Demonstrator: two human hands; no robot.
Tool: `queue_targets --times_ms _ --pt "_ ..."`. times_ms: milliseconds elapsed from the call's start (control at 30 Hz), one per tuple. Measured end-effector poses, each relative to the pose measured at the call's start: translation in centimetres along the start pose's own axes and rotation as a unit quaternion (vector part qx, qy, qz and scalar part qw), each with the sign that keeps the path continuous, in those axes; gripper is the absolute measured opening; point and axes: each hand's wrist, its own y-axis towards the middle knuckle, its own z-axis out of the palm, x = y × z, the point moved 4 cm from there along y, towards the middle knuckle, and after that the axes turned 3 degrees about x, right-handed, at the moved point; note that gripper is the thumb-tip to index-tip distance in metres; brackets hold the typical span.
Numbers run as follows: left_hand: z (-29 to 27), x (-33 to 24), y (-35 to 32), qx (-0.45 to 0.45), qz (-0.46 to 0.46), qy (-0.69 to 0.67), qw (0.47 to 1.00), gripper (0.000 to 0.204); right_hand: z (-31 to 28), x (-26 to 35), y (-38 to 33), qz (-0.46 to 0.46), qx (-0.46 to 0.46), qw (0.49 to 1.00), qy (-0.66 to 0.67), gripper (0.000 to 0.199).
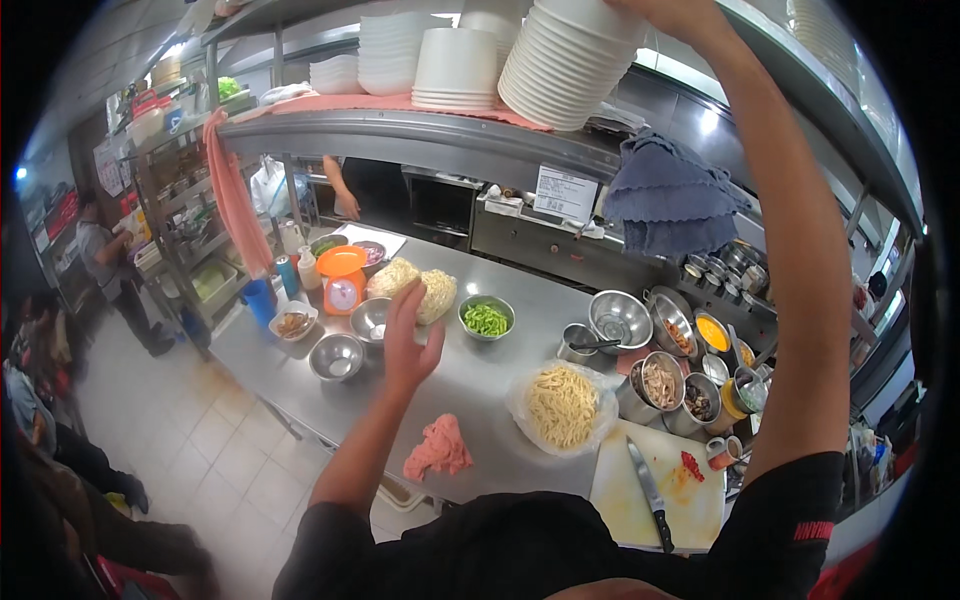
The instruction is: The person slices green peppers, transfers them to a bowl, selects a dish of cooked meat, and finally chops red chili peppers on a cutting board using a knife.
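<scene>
Steel shelf (400, 135) with white tubs (572, 70) overhangs cluttered counter (485, 385)

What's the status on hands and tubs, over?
Left hand open, empty, above counter. Right hand up at tall tub stack, grip cut off by frame. Shorter stack close beside it.

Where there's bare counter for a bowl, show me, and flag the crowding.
The counter is bare between the bowl of greens, the pink cloth and the open noodle bag. It's crowded at right, with steel pots and a cutting board, and at left, around the orange scale.
</scene>
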Motion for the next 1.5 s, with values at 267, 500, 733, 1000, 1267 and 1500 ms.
queue_targets --times_ms 267,500,733,1000,1267,1500 --pt "0.3 -3.7 13.9 -0.062 0.184 0.009 0.981 0.060 -1.0 1.7 -1.7 -0.002 0.005 0.990 0.143 0.025" --pt "5.1 -7.7 24.6 -0.096 0.272 0.020 0.957 0.060 0.1 -0.1 -2.6 -0.244 -0.245 0.937 0.040 0.025" --pt "7.2 -9.0 28.0 -0.087 0.292 0.063 0.950 0.056 -3.7 -0.5 -9.7 -0.128 -0.261 0.930 0.223 0.027" --pt "8.2 -6.0 27.5 -0.040 0.220 0.111 0.968 0.053 -5.0 -9.0 -30.8 0.091 -0.256 0.827 0.491 0.039" --pt "10.6 -6.8 21.3 -0.028 0.242 0.052 0.969 0.039 4.6 -12.1 -64.6 0.453 -0.072 0.641 0.616 0.041" --pt "15.3 -5.7 -12.4 0.280 -0.395 -0.203 0.851 0.027 9.3 -5.4 -70.1 0.562 0.056 0.342 0.751 0.041"
